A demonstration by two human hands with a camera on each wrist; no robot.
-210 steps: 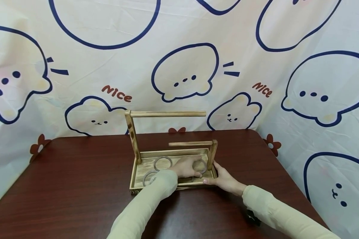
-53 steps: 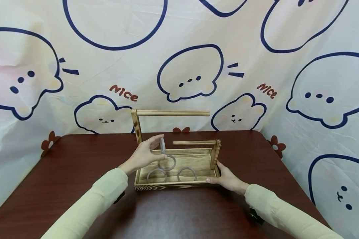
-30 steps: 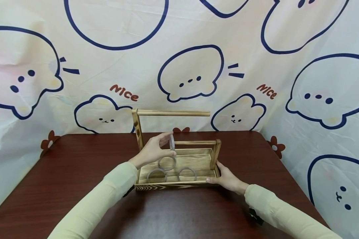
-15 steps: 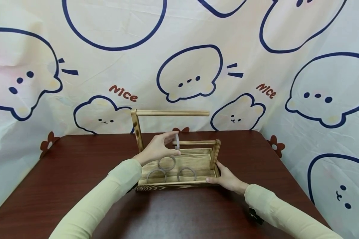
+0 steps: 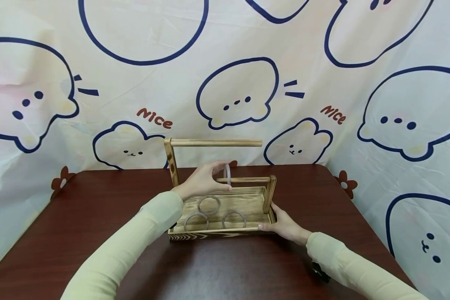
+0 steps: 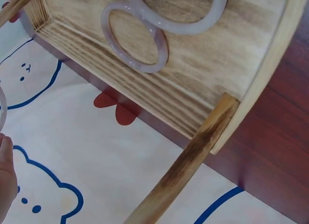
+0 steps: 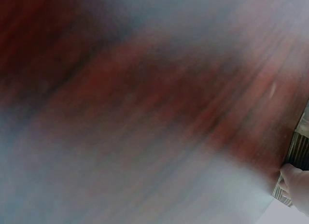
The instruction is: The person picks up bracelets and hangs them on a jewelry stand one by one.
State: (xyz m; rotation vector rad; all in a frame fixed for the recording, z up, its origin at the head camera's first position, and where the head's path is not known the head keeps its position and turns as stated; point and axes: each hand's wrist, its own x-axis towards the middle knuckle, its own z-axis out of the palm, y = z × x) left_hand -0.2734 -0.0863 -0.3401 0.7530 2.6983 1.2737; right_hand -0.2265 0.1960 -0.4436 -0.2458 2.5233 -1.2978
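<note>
While pinched in the left hand (image 5: 204, 181), ring (image 5: 227, 174) now further along lower rod (image 5: 247, 180).

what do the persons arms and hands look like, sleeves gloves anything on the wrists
Both arms wear long, pale cream-green sleeves of soft, slightly creased fabric that end at the wrists. The left hand and right hand are bare: no gloves, and no rings that I can see. A small black device peeks out under the right forearm; the left wrist's underside is hidden.
</note>
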